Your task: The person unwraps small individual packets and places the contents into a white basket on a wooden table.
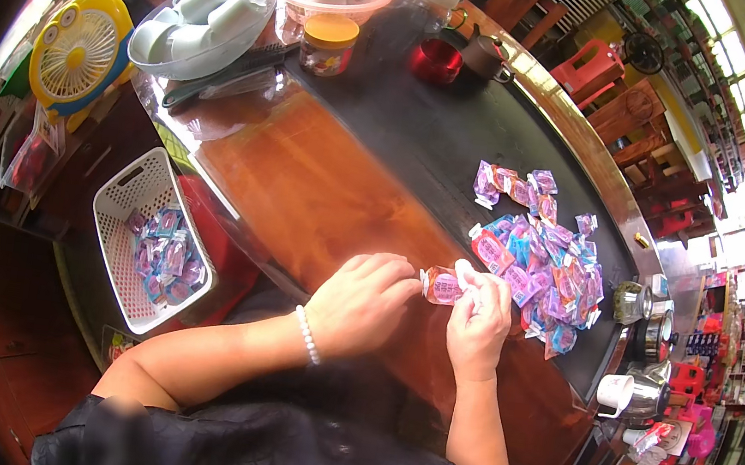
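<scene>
My right hand [478, 326] holds a small orange-and-purple plastic packet [442, 286] together with a crumpled white tissue [469, 277]. The packet bears writing and has a white tip at its left end. My left hand [364, 298], with a white bead bracelet [308, 335] on the wrist, has its curled fingertips right at that tip; whether they pinch it is hard to make out. Just beyond my right hand lies a loose heap of similar purple, blue and orange packets [553, 265] on the table's black inlay.
On my left stands a white perforated plastic basket [107, 243] with more packets inside. A bowl of white cups [176, 72], a yellow-lidded jar [328, 46], a red bowl [435, 62] and a dark teapot [483, 56] line the wooden table's [323, 178] far end. A kettle [646, 398] is at right.
</scene>
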`<state>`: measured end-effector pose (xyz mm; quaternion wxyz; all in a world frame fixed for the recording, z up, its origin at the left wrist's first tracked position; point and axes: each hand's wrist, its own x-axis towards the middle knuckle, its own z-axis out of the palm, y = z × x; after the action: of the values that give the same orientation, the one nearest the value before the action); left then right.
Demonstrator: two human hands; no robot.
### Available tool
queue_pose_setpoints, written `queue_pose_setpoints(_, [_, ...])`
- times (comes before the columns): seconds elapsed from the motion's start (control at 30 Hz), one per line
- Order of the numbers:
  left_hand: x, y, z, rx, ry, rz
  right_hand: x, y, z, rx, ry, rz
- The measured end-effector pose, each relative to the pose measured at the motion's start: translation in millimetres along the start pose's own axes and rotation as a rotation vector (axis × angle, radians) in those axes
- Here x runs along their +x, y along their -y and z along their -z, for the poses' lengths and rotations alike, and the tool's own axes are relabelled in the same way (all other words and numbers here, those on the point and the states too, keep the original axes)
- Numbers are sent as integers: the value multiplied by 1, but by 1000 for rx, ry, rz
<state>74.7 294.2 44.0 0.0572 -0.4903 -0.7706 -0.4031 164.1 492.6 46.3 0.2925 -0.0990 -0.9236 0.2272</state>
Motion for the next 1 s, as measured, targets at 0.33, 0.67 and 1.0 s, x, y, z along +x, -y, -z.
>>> queue_pose_setpoints(0.33, [13,7,-10,-10,-132,85,-8,9,12,80,142,83])
queue_pose_setpoints(0.67, [62,3,-23,92,245,336,-5,-13,18,244,-39,-76])
queue_pose_setpoints(1.0, [-5,-14,0,96,115,-221,-7,0,29,954,7,-435])
